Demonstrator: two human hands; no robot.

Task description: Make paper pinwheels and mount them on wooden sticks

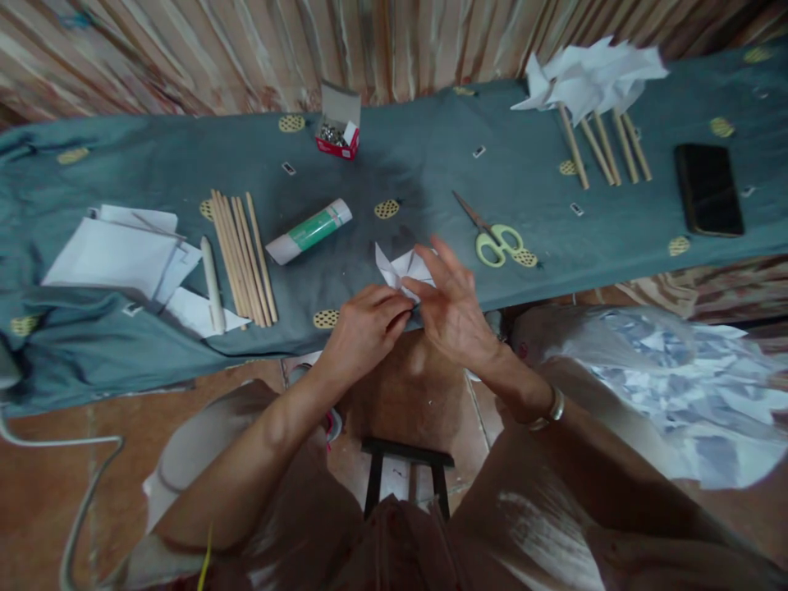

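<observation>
A cut and partly folded piece of white paper [401, 267] is between my hands at the table's front edge. My left hand [373, 324] pinches its lower left part, thumb and fingers pressed together. From the right, my right hand [452, 308] has its fingers bent over the paper, with the thumb near the paper's middle; the forefinger lies along its upper right side. Just right of my right hand lie scissors [497, 240] with light green handles, blades pointing up left. Left of the paper rests a glue stick [315, 228] with a green label.
An open red box [337, 139] of small metal pieces stands at the back. Wooden sticks [243, 258], a white pen [213, 283] and paper sheets [116, 258] lie left. Paper pinwheels [591, 78] on sticks and a phone [709, 189] lie right. A bag of paper scraps [695, 377] sits below.
</observation>
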